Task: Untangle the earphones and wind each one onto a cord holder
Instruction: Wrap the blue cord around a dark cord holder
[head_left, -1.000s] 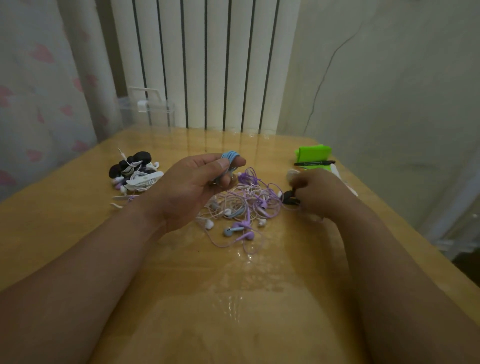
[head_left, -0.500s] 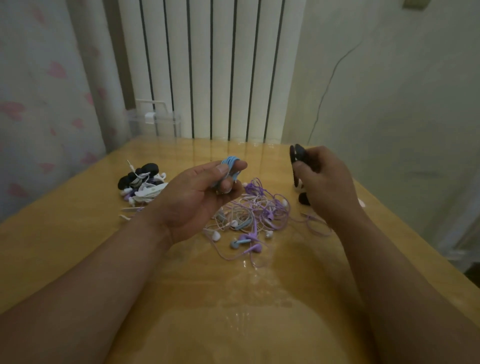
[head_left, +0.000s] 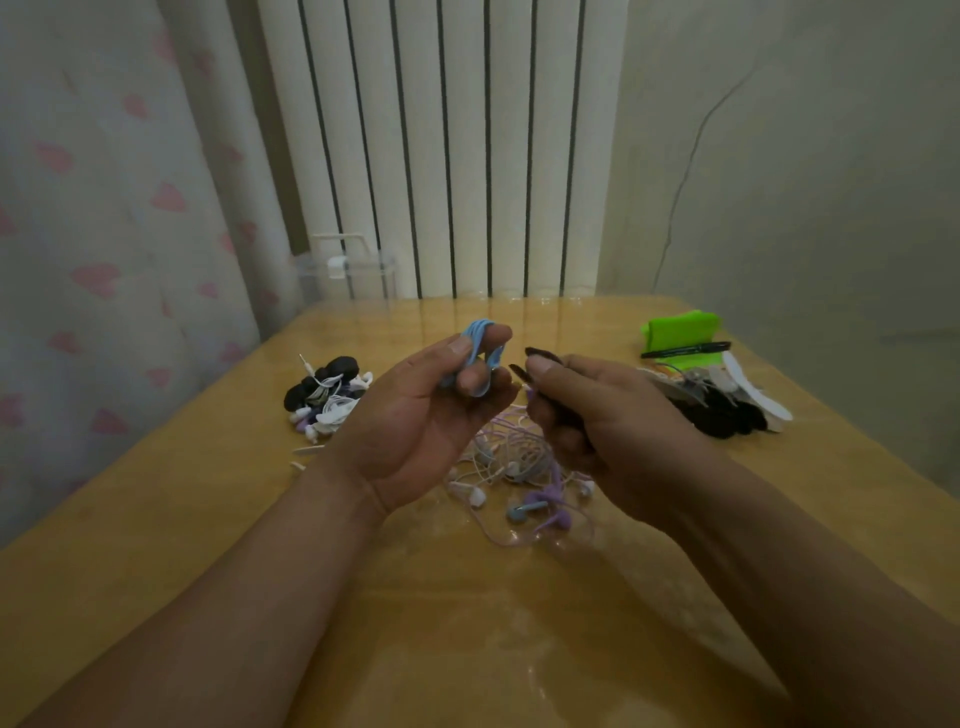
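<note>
My left hand (head_left: 421, 421) is raised above the table, its thumb and fingers pinching a coiled blue earphone cord (head_left: 480, 345). Just to its right, my right hand (head_left: 613, 431) grips a black cord holder (head_left: 537, 364), the two hands nearly touching. Below them on the wooden table (head_left: 467, 649) lies a tangle of purple, white and blue earphones (head_left: 524, 483). A pile of earphones wound on black holders (head_left: 327, 397) sits at the left.
A heap of spare black cord holders (head_left: 722, 410) with white strips lies at the right. Behind it are a green object (head_left: 680, 330) and a black pen (head_left: 685, 349). A clear plastic box (head_left: 345, 273) stands at the table's far edge before the radiator.
My right hand took a black holder off the table at the right, lifted it, and brought it left close to the blue cord in my left hand. The camera tilted up.
</note>
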